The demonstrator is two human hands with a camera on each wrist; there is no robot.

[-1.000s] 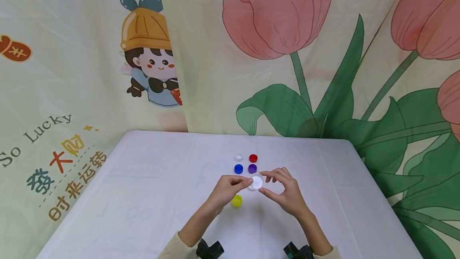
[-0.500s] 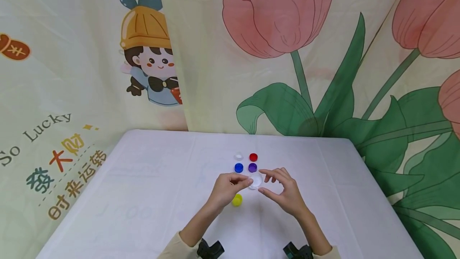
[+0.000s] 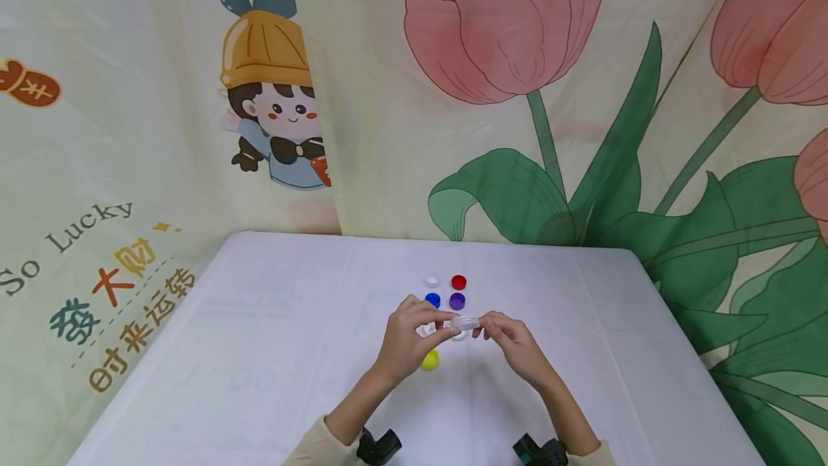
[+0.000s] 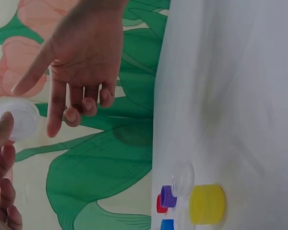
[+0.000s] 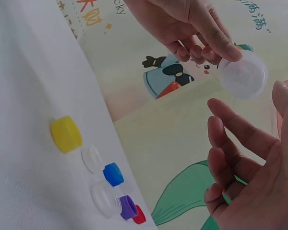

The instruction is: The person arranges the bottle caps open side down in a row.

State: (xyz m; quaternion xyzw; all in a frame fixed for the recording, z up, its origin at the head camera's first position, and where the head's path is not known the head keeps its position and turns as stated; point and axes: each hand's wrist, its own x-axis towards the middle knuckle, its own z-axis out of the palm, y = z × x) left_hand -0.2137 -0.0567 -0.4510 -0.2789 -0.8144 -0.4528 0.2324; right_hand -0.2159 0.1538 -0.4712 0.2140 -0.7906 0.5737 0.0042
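My left hand point(image 3: 404, 336) pinches a clear, shallow round plastic lid point(image 3: 464, 323) between thumb and fingertips, above the table. In the head view the lid is turned edge-on, and the fingertips of my right hand point(image 3: 514, 344) gather at its right edge. The wrist views show the lid point(image 5: 245, 75) more face-on, with the fingers of my right hand point(image 4: 86, 62) spread close beside it. Under the hands lie a yellow cap point(image 3: 430, 359) and two clear round pieces, one point(image 5: 105, 199) larger than the other point(image 5: 91, 159).
Beyond the hands a blue cap point(image 3: 433, 299), a purple cap point(image 3: 457, 301), a red cap point(image 3: 458, 282) and a clear cap point(image 3: 431, 280) stand close together. A white cloth covers the table point(image 3: 291, 322). A printed curtain point(image 3: 375, 92) hangs behind its far edge.
The clear lid has turned from face-on to edge-on in the head view. My right hand's fingertips have drawn together onto its right edge, and my left hand has rotated.
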